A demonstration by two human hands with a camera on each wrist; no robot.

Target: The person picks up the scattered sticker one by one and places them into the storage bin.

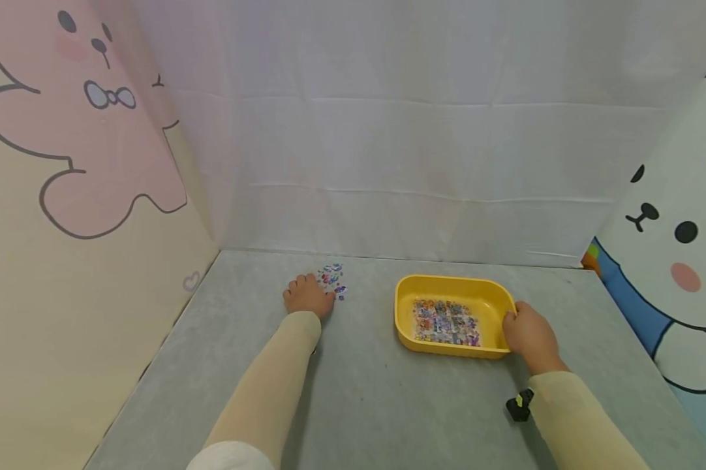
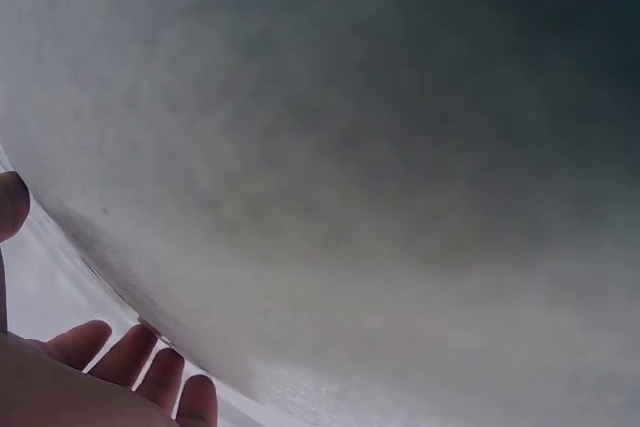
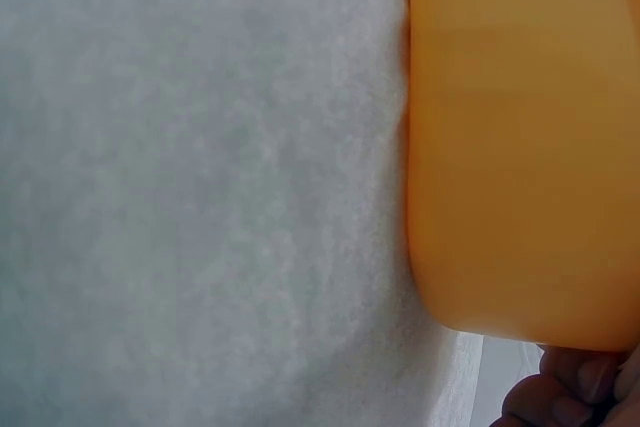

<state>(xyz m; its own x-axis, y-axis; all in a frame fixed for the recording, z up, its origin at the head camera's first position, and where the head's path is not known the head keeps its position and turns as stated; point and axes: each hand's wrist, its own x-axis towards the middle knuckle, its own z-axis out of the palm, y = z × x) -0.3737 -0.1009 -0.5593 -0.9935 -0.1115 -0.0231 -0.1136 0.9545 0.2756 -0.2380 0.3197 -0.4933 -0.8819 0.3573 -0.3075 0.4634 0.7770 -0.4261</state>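
My left hand (image 1: 308, 296) lies palm down over the table, right beside a loose scatter of small shiny purple, red and blue pieces (image 1: 330, 274). In the left wrist view, its fingers (image 2: 160, 377) are loosely extended, and nothing shows between them. To the right, my right hand (image 1: 532, 336) grips the right end of a yellow tray (image 1: 447, 350), thumb over the rim. Many small multicoloured pieces (image 1: 444, 323) lie in the tray, too small to make out one by one. The right wrist view shows the tray's outer wall (image 3: 530, 147) with curled fingers at its end.
The grey tabletop (image 1: 388, 411) carries both the tray and the scatter. A white sheet (image 1: 412, 163) hangs along its back edge. Cartoon-printed walls stand at left and right. A small black device (image 1: 519, 405) sits by the right wrist.
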